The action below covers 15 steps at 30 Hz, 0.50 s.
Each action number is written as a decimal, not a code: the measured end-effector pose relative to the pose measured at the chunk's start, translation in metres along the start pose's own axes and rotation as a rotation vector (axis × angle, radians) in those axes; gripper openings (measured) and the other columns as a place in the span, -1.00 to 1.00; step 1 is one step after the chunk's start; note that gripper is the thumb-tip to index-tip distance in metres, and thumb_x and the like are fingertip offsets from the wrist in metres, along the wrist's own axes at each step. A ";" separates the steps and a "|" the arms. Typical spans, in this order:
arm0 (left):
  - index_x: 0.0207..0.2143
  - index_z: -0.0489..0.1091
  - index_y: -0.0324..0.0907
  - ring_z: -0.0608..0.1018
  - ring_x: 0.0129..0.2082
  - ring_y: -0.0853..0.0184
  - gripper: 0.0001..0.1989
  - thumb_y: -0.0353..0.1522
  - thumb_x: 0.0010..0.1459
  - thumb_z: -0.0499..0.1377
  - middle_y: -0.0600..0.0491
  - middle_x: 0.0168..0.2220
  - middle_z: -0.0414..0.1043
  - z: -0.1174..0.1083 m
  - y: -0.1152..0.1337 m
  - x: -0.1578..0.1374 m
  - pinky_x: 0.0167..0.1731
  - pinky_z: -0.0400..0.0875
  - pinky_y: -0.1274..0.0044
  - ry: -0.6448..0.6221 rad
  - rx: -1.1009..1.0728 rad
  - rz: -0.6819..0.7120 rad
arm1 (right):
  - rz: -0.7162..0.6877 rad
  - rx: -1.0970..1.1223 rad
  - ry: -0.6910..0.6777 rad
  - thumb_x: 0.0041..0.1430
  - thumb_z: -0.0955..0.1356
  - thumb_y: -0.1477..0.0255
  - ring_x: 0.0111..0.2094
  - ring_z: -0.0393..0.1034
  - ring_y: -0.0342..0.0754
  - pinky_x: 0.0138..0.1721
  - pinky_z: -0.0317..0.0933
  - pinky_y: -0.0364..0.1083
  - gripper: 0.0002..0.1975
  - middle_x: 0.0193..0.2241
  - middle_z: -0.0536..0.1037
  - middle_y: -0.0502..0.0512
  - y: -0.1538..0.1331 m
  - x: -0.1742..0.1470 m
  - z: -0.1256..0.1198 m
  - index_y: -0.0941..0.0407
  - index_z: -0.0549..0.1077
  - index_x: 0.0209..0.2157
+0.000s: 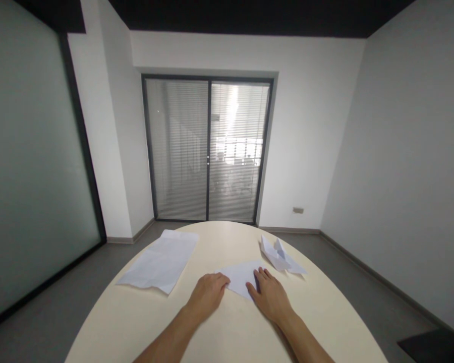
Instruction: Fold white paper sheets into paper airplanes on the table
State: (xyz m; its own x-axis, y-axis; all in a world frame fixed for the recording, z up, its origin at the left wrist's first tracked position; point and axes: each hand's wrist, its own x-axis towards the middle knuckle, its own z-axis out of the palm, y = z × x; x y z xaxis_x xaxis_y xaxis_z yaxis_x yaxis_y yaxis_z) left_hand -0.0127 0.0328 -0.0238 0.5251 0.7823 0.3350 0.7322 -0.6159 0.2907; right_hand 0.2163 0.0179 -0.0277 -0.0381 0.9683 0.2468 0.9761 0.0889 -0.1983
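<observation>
A folded sheet of white paper (242,277) lies on the table in front of me. My left hand (209,292) is closed at its left corner, the fingers bent together and the thumb by the edge. Over the paper's right part rests my right hand (269,292), its fingers stretched out and the thumb apart. Beyond that hand, to the right, sit folded white paper pieces (280,256) with upright points, looking like a paper boat. The undersides of both hands are hidden.
A stack or sheet of white paper (161,262) lies at the left of the round cream table (227,338), near its edge. Past the table is a glass door with blinds (208,151). A dark object (437,345) shows at the lower right.
</observation>
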 end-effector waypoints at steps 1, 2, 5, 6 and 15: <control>-0.09 0.48 -0.09 0.54 -0.11 0.25 -0.70 -0.48 0.29 0.00 0.04 -0.13 0.56 0.000 0.000 0.000 -0.04 0.34 0.46 0.005 0.003 -0.011 | -0.005 -0.001 -0.002 0.27 0.21 0.14 0.27 0.15 0.19 0.22 0.09 0.10 -0.43 0.21 0.34 0.35 -0.001 0.000 -0.001 0.21 0.38 0.15; -0.10 0.49 -0.09 0.54 -0.11 0.25 -0.70 -0.47 0.29 0.00 0.04 -0.14 0.56 -0.001 0.001 0.000 -0.04 0.34 0.45 0.010 0.008 -0.023 | -0.011 -0.004 -0.006 0.27 0.21 0.14 0.27 0.16 0.19 0.22 0.09 0.10 -0.43 0.21 0.34 0.35 -0.002 -0.001 -0.003 0.22 0.38 0.15; -0.09 0.48 -0.10 0.53 -0.12 0.24 -0.71 -0.47 0.29 0.00 0.04 -0.14 0.55 -0.002 0.002 0.001 -0.05 0.33 0.43 0.021 0.029 -0.049 | -0.033 -0.007 -0.010 0.27 0.21 0.16 0.24 0.21 0.19 0.22 0.11 0.06 -0.44 0.19 0.37 0.36 -0.006 -0.003 -0.009 0.25 0.40 0.13; -0.09 0.48 -0.10 0.52 -0.12 0.24 -0.71 -0.47 0.29 0.00 0.03 -0.15 0.54 -0.003 0.002 0.001 -0.05 0.33 0.43 0.021 0.035 -0.058 | -0.040 -0.008 -0.009 0.28 0.21 0.17 0.23 0.22 0.19 0.22 0.12 0.05 -0.44 0.18 0.38 0.36 -0.007 -0.003 -0.011 0.26 0.40 0.13; -0.09 0.45 -0.10 0.48 -0.11 0.25 -0.72 -0.50 0.27 0.02 0.05 -0.13 0.51 0.000 -0.002 0.002 -0.05 0.31 0.44 0.010 0.048 -0.129 | -0.050 0.014 0.005 0.27 0.22 0.18 0.19 0.28 0.19 0.16 0.18 0.06 -0.51 0.14 0.44 0.33 -0.010 -0.004 -0.015 0.20 0.45 0.05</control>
State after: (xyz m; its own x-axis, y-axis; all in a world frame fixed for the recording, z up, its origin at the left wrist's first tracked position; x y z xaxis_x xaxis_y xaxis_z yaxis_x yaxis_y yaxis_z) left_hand -0.0125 0.0356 -0.0234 0.4211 0.8538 0.3061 0.8133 -0.5049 0.2893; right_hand 0.2102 0.0093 -0.0126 -0.0853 0.9614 0.2617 0.9700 0.1401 -0.1988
